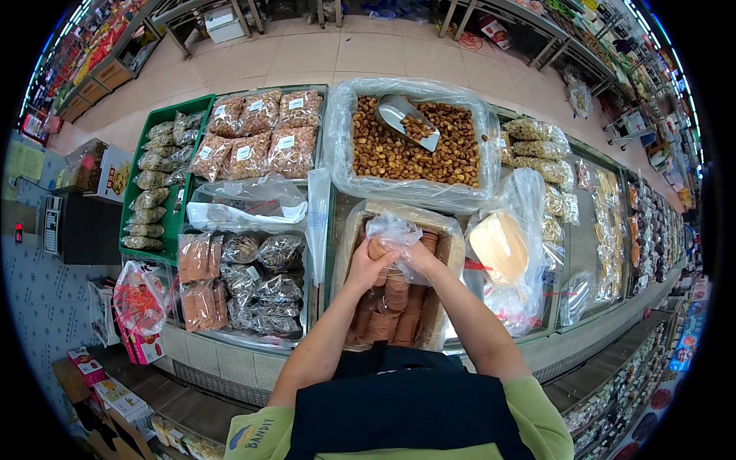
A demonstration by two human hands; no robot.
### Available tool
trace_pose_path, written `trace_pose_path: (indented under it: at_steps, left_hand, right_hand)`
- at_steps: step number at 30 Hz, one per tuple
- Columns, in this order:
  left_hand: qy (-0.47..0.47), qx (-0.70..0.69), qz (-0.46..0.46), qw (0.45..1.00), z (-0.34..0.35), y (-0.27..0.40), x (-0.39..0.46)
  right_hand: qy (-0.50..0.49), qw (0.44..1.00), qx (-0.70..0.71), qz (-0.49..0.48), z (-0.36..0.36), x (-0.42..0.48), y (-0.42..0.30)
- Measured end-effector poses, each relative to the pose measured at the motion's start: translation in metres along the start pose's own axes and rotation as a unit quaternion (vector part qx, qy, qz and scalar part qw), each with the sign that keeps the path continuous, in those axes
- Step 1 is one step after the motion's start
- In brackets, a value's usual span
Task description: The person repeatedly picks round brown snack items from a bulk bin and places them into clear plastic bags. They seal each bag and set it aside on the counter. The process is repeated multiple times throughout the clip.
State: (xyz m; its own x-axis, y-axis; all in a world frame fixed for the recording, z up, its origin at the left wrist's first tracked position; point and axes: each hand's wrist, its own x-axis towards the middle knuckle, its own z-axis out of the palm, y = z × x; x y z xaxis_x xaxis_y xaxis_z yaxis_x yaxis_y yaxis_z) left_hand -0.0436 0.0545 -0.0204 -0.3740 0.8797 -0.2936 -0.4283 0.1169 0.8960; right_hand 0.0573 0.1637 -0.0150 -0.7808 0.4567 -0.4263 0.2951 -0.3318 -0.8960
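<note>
Over a plastic-lined carton (454, 247) of thin round brown wafers (382, 328), both of my hands are close together. My left hand (371, 265) grips a stack of brown wafers (377, 248), with its thumb pointing right. A clear plastic bag (397, 229) bunches around the top of this stack; whether the whole stack is inside it cannot be made out. My right hand (421, 260) holds the bag's right side, its fingers partly hidden by the film. More wafers lie in rows in the carton below my wrists.
Ahead is a plastic-lined tub (339, 132) of roasted beans (414, 167) with a metal scoop (405, 121). Bagged nuts (259, 132), a green tray (129, 230) and bagged wafers (198, 259) are at left. A wooden paddle-shaped board (499, 247) lies at right, partly under plastic.
</note>
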Motion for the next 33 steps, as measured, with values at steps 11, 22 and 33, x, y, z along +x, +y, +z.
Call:
trace_pose_path:
  at_steps: [11, 22, 33]
  left_hand:
    - [-0.004, -0.027, 0.006, 1.0, 0.0, 0.009, 0.002]
    - [-0.075, 0.161, 0.067, 0.982, 0.002, 0.018, 0.033]
    - [0.019, 0.211, 0.046, 0.976, 0.001, -0.018, -0.033]
  right_hand:
    - [-0.031, 0.992, 0.038, 0.114, -0.005, -0.009, -0.012]
    - [-0.09, 0.979, 0.019, 0.182, -0.02, -0.008, 0.009]
    - [-0.066, 0.974, 0.177, 0.123, -0.032, -0.022, 0.004]
